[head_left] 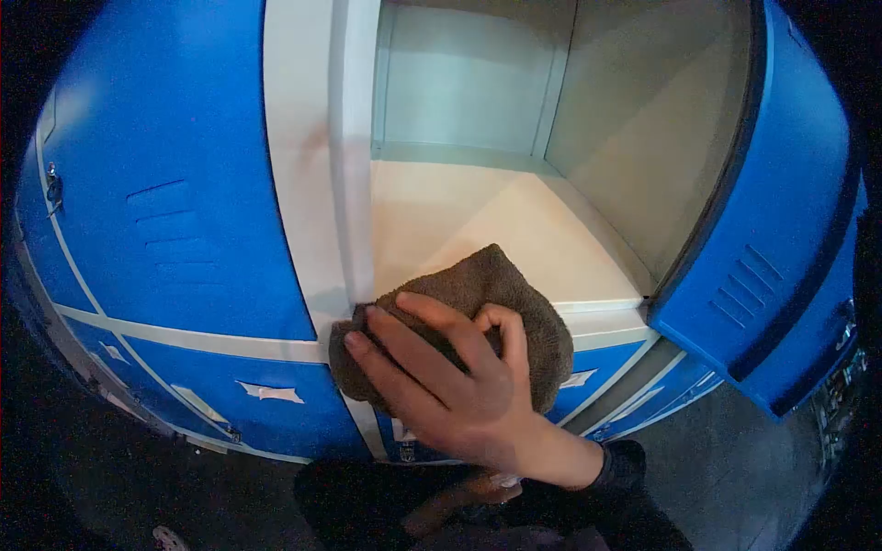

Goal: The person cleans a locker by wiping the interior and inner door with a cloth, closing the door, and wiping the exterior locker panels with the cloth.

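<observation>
Cloth (544,335) drapes over the front-left corner of the locker floor (524,220), the right hand (473,395) clamped on it, fingers spread, seemingly so it hugs the edge; the low left hand's (455,502) grip I can't make out.

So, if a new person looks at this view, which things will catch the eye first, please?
Probably first the brown cloth under the spread right hand, low in the middle, at the front edge of the open locker compartment. Then the bright blue door swung open on the right, and the pale inside of the compartment at upper middle.
</observation>
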